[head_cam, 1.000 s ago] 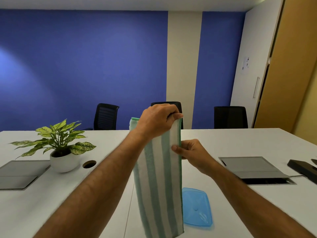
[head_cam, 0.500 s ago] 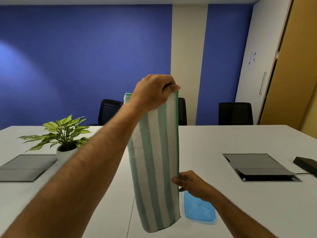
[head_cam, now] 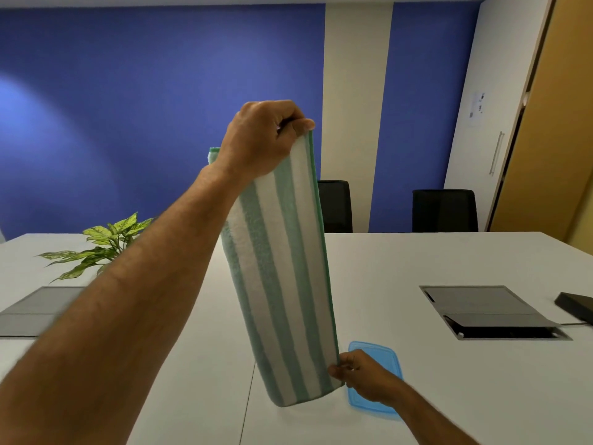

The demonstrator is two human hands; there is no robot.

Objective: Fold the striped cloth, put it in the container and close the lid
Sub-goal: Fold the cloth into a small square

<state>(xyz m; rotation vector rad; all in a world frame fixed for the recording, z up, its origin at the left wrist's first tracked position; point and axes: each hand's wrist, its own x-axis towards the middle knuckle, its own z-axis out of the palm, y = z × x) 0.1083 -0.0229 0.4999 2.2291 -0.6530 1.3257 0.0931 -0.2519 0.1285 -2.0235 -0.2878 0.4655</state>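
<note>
The left hand (head_cam: 263, 139) is holding high, above the level of the head camera's centre, with its back turned to the camera. Its fingers are curling down and the thumb is pressing against them, pinching the top edge of the striped cloth (head_cam: 282, 268). The left forearm is reaching up from the lower left corner in a long diagonal line, bare to the edge of the view. The right hand (head_cam: 362, 377) is staying low, near the table, with its fingers and thumb pinching the lower right edge of the same cloth. The right forearm is coming in from the bottom right, also bare.
</note>
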